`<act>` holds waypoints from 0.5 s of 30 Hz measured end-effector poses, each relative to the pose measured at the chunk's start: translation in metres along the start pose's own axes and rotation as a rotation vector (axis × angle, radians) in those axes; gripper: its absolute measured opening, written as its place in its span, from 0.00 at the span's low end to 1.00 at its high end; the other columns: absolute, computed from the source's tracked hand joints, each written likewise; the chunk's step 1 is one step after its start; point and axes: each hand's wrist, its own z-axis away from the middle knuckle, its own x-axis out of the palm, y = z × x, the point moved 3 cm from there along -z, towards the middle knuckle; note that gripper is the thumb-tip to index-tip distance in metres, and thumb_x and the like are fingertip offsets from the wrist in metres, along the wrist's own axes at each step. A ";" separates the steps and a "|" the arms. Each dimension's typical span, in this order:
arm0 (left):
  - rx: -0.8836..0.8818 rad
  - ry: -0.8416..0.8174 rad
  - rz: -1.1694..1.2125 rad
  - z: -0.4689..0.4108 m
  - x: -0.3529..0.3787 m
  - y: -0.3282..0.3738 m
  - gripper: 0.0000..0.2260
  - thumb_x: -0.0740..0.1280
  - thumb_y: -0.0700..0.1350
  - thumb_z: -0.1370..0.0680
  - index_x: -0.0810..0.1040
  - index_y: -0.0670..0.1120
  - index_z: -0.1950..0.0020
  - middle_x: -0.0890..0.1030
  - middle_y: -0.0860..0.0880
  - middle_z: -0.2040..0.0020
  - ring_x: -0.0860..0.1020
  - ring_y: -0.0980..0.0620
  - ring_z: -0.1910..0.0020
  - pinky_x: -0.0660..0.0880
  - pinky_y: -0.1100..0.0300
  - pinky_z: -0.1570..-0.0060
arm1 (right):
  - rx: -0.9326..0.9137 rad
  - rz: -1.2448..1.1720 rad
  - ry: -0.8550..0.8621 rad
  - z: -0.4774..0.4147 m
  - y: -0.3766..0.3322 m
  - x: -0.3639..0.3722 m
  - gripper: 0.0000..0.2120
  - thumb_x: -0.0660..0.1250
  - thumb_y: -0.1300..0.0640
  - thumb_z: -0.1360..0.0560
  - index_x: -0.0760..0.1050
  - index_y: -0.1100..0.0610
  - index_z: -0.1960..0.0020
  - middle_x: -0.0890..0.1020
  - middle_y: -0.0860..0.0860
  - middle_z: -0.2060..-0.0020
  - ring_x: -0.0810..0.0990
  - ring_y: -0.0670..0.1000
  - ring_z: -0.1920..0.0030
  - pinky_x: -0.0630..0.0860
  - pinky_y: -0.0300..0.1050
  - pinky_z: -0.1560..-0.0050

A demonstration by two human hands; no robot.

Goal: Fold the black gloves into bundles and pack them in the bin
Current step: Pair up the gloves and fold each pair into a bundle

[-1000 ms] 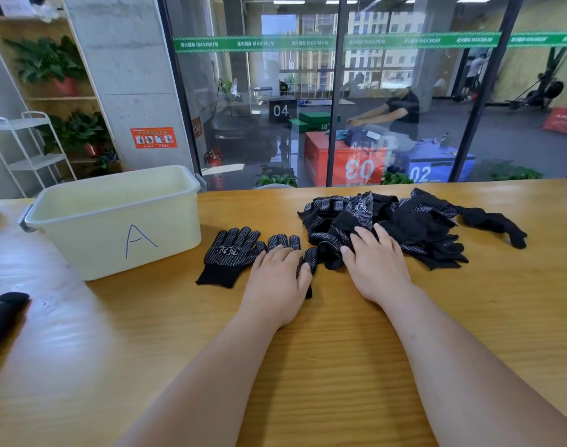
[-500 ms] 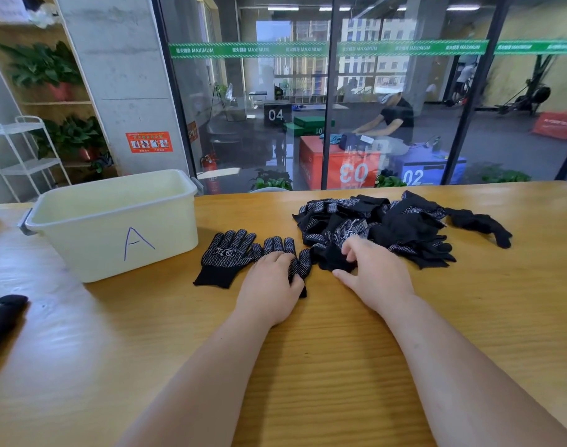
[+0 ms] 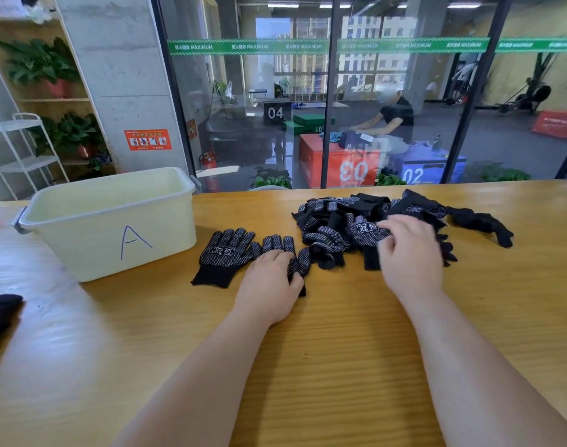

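Note:
A cream bin [image 3: 185, 191] marked "A" stands on the table at the left. Just right of it a black dotted glove [image 3: 225, 256] lies flat, palm print up. My left hand [image 3: 272, 285] rests on a second glove [image 3: 299, 264] beside it, fingers bent, thumb hooked over the glove's edge. A loose pile of black gloves [image 3: 327, 224] lies further right. My right hand [image 3: 408, 253], blurred, is over the pile with curled fingers pinching a printed glove [image 3: 366, 232] by its palm.
One stray black glove [image 3: 482, 222] lies at the pile's right end. A black fabric item [image 3: 1, 312] sits at the table's left edge. Behind the table runs a glass wall [image 3: 340, 108]. Bare wood [image 3: 308, 366] stretches in front of my hands.
My left fingers went from flat to bent on the second glove. My right hand shifted right across the pile and took hold of a printed glove.

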 end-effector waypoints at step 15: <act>0.018 0.021 0.004 0.000 0.000 0.001 0.24 0.61 0.54 0.15 0.70 0.49 0.19 0.72 0.51 0.21 0.67 0.49 0.22 0.64 0.53 0.23 | -0.198 -0.134 -0.349 0.013 -0.033 0.036 0.20 0.57 0.50 0.12 0.74 0.51 0.23 0.77 0.46 0.27 0.68 0.51 0.23 0.64 0.53 0.21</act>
